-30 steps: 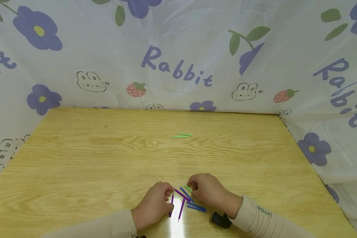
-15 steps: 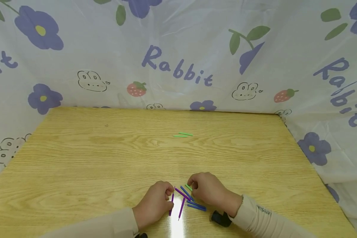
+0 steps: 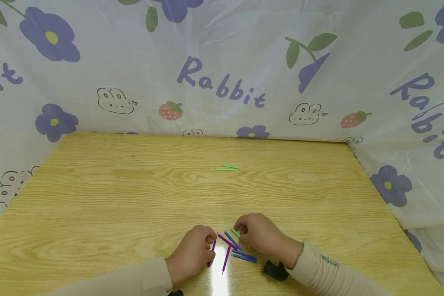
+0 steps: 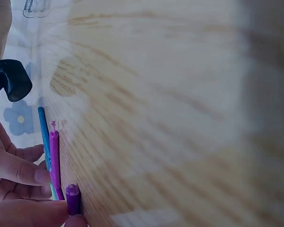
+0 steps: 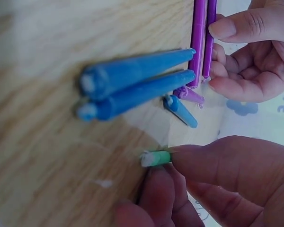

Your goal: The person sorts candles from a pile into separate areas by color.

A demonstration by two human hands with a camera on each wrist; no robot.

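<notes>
My left hand [image 3: 191,253] pinches a purple candle [image 3: 212,249] at the left side of a loose group of thin candles. In the left wrist view, that candle's blunt end [image 4: 73,201] shows between finger and thumb. Across the group, my right hand [image 3: 260,235] pinches a green candle [image 5: 156,158] between thumb and fingers, its pale end poking out. Between the hands lie two more purple candles [image 3: 226,260], one slanting at the top, and several blue candles [image 3: 244,257], two of them side by side.
Farther back on the wooden table [image 3: 133,193] lie two green candles [image 3: 225,169]. A black wrist device [image 3: 275,270] sits beneath the right wrist. A white cloth [image 3: 140,49] printed with flowers and rabbits hangs behind and beside the table.
The purple candle in my left hand has tilted, its near end shifting slightly left. My right hand stays nearly still on the green candle.
</notes>
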